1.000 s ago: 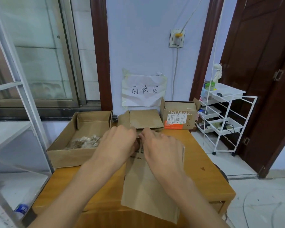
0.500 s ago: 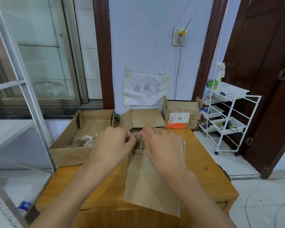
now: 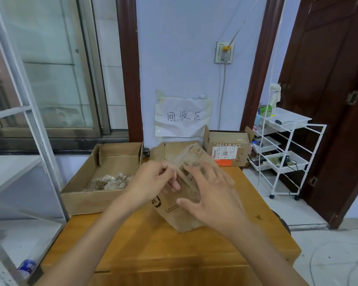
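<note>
1. Head camera: a flattened brown cardboard piece point(image 3: 180, 215) is held tilted over the middle of a wooden table point(image 3: 153, 254). Its lower edge is down by the tabletop, though contact there cannot be told.
2. The cardboard's upper left edge is met by the left hand point(image 3: 153, 180), fingers curled. A clear strip point(image 3: 186, 155), apparently tape, is pinched between thumb and fingertips and is stretched upward across the cardboard's top.
3. The cardboard's face is covered by the right hand point(image 3: 213, 195), which is laid flat with fingers spread and fairly straight and the thumb held apart toward the left.
4. Just behind the held piece, a second cardboard sheet point(image 3: 172, 148) is seen at the table's far edge, by the wall.
5. To the left, an open carton point(image 3: 81, 203) is set on the table's left side, with a heap of crumpled pale scraps point(image 3: 110, 181) lying inside.
6. At the far right corner, a small printed box point(image 3: 227, 149) with an orange label is placed against the wall.
7. A handwritten paper sign point(image 3: 182, 117) is taped to the wall above the boxes.
8. A white wire cart point(image 3: 285, 153) is parked right of the table, beside a dark door point(image 3: 329, 79).
9. A bottle point(image 3: 26, 268) is seen on the floor at lower left.
</note>
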Available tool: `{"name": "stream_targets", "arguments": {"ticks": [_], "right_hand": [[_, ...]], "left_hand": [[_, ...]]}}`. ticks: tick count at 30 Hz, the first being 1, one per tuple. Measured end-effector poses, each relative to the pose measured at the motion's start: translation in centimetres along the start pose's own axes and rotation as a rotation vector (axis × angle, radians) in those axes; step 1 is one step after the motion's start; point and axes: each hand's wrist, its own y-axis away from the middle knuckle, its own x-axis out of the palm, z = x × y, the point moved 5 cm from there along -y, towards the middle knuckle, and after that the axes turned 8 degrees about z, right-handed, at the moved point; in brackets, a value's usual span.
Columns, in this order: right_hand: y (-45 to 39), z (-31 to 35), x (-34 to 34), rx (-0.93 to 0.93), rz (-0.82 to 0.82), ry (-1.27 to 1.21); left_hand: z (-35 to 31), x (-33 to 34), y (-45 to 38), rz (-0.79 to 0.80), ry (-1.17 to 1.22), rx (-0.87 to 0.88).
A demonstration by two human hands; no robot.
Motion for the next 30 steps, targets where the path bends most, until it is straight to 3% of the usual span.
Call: {"name": "stream_targets", "arguments": {"ticks": [2,7,11,14,16,21,25,30], "right_hand": [[-0.4,-1.1,1.3,-0.007,0.057,0.005],[-1.8,-1.6,0.9,-0.099,-0.002,0.002],[-2.4,-0.1,1.0,-0.107,0.015,0.176],[-3.0,0.7,1.0,-0.119,-0.013,0.255],[-3.2,1.1,1.0,-0.124,-0.019,0.286],[-2.8,-0.3,-0.1,-0.114,-0.103,0.313],[-2.7,-2.1,-1.0,-0.085,-0.072,0.394],[-1.1,-4.5,0.0,-0.130,-0.085,0.322]], "left_hand": [[0.5,-0.6,0.0,0.037,0.033,0.004],[2.0,-2.0,0.1,0.089,0.100,-0.060],[2.9,-2.2,0.3,-0.052,0.181,-0.123],[3.1,-2.3,0.3,-0.218,-0.020,-0.123],[3.2,-2.3,0.1,-0.248,-0.098,-0.088],[3.9,-1.6,-0.2,-0.116,0.124,-0.001],[4.3,0.2,-0.6,-0.096,0.207,0.037],[4.6,0.8,-0.4,0.178,0.144,0.048]]}}
